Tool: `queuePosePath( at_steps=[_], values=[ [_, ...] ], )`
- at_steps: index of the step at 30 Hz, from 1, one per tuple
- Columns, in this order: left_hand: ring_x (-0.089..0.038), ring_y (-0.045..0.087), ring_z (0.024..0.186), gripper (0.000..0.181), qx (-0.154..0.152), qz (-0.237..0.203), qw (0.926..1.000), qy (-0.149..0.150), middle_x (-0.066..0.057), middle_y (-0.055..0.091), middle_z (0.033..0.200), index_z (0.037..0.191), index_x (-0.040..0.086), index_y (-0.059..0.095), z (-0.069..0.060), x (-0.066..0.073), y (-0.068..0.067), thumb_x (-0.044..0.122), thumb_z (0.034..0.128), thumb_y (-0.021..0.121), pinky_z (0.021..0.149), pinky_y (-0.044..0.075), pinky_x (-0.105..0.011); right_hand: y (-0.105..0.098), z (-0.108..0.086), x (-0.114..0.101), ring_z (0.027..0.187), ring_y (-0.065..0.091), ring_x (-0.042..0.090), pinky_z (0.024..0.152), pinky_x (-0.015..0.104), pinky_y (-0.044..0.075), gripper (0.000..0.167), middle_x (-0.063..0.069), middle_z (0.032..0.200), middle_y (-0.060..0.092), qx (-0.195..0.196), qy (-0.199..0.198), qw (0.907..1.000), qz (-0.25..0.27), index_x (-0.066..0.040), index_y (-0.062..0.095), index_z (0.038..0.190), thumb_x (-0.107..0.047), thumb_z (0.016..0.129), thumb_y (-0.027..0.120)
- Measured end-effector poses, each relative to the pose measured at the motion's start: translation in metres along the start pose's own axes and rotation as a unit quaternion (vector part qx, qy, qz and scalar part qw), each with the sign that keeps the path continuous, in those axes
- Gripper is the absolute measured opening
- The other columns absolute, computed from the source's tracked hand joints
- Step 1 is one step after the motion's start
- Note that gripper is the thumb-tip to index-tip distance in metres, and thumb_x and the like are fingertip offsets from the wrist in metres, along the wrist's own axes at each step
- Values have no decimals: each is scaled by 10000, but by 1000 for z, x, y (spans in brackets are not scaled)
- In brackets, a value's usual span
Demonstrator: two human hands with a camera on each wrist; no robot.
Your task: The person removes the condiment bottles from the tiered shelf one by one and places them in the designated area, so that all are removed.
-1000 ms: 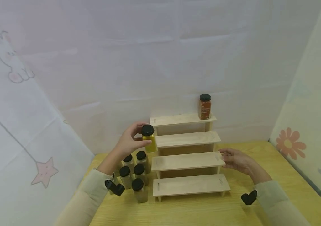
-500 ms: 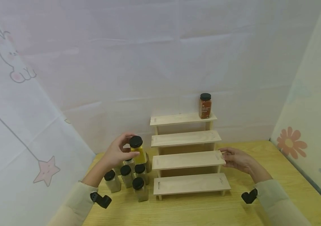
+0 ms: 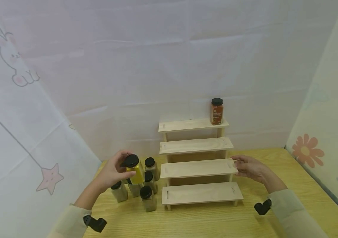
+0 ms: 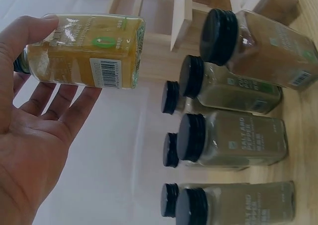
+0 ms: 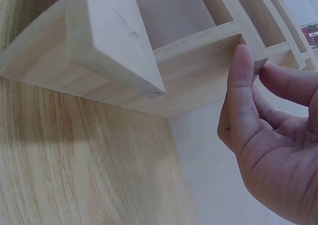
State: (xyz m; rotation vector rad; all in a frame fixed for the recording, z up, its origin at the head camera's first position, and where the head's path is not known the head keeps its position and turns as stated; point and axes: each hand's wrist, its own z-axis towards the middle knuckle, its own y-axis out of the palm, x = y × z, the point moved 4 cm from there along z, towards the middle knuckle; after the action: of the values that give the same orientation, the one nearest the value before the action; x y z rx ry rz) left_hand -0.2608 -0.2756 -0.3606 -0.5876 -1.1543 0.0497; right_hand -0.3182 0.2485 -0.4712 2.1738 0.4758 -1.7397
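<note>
My left hand (image 3: 112, 172) grips a square glass jar of yellow spice (image 3: 137, 175) with a black lid, held above the cluster of jars. In the left wrist view, the thumb lies across the yellow jar (image 4: 84, 51), with the fingers beneath; its barcode label shows. My right hand (image 3: 252, 169) pinches the right end of a shelf board, second from the bottom, on a four-tier wooden rack (image 3: 198, 168). From the right wrist view, thumb and fingertips of that hand (image 5: 278, 145) meet the board's corner. A red-brown spice jar (image 3: 217, 114) stands on the top tier's right end.
Several black-lidded jars stand on the wooden table (image 3: 186, 221) left of the rack; the front one (image 3: 149, 201) is close to its lowest step. Some labels read salt and pepper on a jar (image 4: 248, 140). A white cloth wall (image 3: 136, 72) rises behind.
My left hand has carried the yellow jar left and down, from beside the rack's upper tiers to over the jar cluster. The right hand keeps its place on the rack.
</note>
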Motion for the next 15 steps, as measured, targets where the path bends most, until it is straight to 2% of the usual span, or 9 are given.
queuePosePath(
  at_steps=[10,15],
  values=[
    [-134,614,1116,615,13,-137,9995,-301,-111,550,1298,1373,47,462,-27,-17,-2,40,861,802,887,548,-315,1,0,-1,1002,644,148,898,340,565,657,49,1168,562,-53,-49,10000,-24,94,172,1545,-138,1058,547],
    [-132,623,1100,623,48,-240,9989,-390,-117,550,1289,1379,13,453,-37,-27,-1,34,861,799,867,563,-325,0,0,0,1005,643,150,899,343,565,665,49,1172,559,-7,-19,10000,-32,92,161,1551,-140,1060,545]
  ],
)
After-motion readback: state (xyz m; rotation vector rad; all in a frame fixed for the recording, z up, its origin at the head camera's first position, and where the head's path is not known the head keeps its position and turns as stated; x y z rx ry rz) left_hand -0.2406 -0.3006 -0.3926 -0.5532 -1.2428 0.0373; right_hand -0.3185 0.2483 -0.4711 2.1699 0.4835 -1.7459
